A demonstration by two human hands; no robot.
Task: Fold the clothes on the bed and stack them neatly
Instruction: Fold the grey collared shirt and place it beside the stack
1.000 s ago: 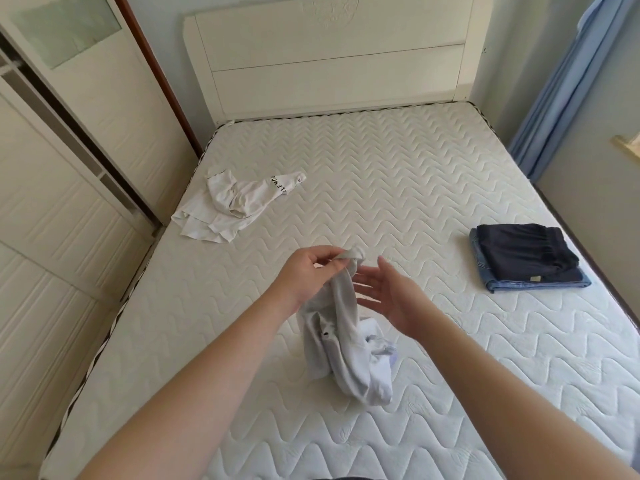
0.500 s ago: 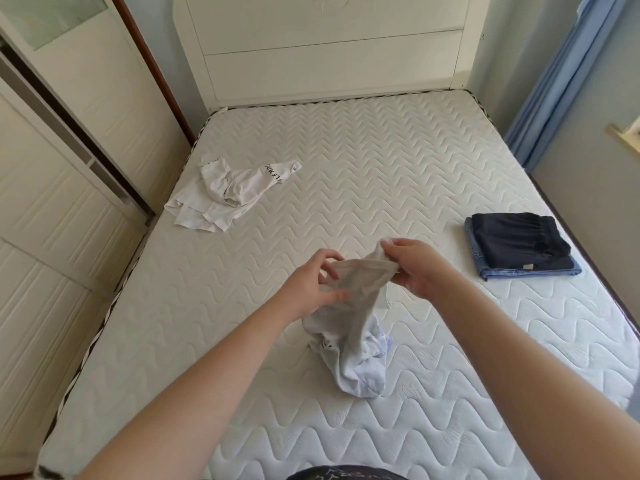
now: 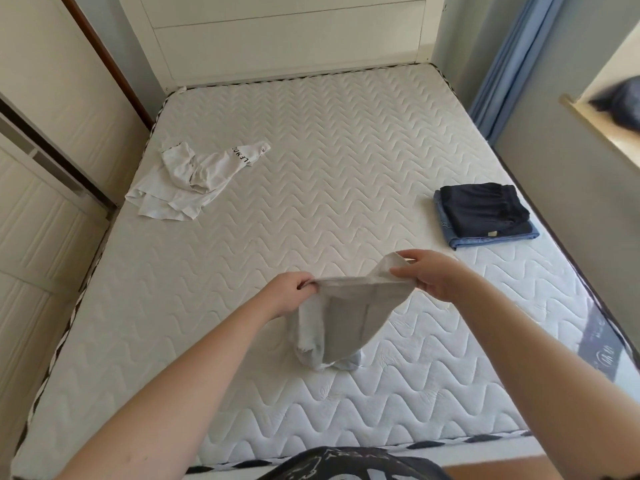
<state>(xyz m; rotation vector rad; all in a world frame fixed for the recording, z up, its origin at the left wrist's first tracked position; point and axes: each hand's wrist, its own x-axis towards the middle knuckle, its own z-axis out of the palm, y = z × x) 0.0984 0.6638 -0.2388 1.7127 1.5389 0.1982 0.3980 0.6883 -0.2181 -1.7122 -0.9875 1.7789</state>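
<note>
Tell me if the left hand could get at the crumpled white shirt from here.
Probably not yet: the left hand grips the grey garment, so its grip is taken. The mattress between it and the white shirt lies bare, though the shirt looks far off.

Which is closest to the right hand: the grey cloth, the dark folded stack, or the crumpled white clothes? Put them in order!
From the right hand:
1. Grey cloth: in its grip, between both hands.
2. Dark folded stack: on the bed's right side, just beyond the hand.
3. Crumpled white clothes: far across, on the bed's left side.
</note>
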